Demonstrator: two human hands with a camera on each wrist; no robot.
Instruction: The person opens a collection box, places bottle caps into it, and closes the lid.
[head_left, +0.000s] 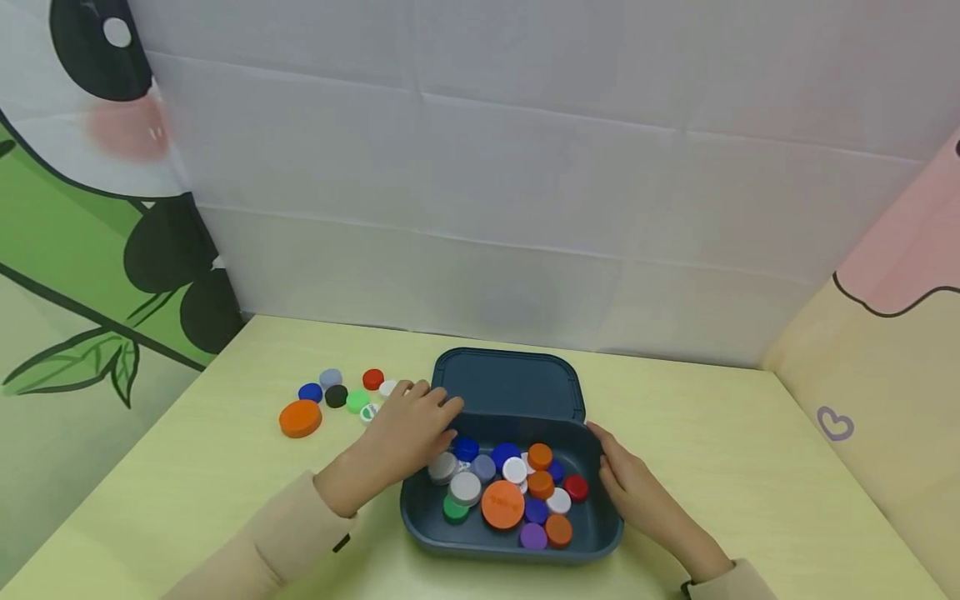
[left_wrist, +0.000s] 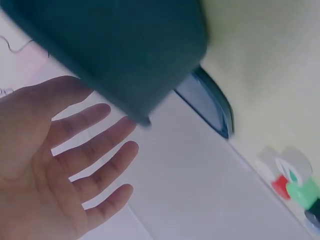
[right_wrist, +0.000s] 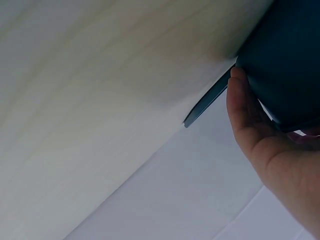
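Note:
A dark blue storage box (head_left: 517,552) stands on the table with many bottle caps inside, among them a large orange cap (head_left: 502,505), a purple cap (head_left: 533,536) and a green cap (head_left: 454,510). Over the box's back left corner is my left hand (head_left: 408,429); in the left wrist view its fingers (left_wrist: 107,170) are spread and loosely bent, holding nothing. My right hand (head_left: 637,492) grips the box's right wall near the back corner. Its fingers (right_wrist: 240,102) lie along the outside, while the thumb is partly hidden at the rim.
The dark blue lid (head_left: 510,383) lies right behind the box. To the left are several loose caps, including a large orange cap (head_left: 301,418), a black cap (head_left: 336,396) and a red cap (head_left: 372,379). A white sheet wall (head_left: 525,208) borders the table's back edge.

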